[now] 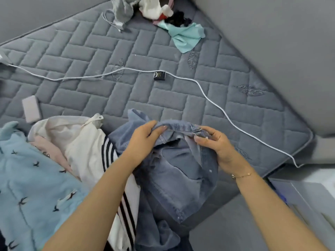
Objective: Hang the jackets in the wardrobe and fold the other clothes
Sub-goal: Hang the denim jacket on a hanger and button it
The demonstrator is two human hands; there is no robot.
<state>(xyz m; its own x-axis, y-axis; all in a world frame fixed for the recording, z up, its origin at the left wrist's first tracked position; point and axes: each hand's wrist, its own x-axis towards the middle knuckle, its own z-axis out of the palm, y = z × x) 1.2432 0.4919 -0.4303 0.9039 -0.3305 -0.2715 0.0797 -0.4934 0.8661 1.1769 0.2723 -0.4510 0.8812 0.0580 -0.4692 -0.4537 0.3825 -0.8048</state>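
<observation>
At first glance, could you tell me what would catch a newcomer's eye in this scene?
The left hand and right hand both grip the top edge of a blue denim garment in the near centre. A white cable snakes across the grey quilted mattress behind. A light blue bird-print garment fills the near left.

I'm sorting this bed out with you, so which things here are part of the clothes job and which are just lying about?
Part of the job:
- denim garment, held by left hand and right hand
- white striped garment
- light blue bird-print garment
- clothes pile at the far end

Just lying about:
- white cable
- small black box
- pale block
</observation>
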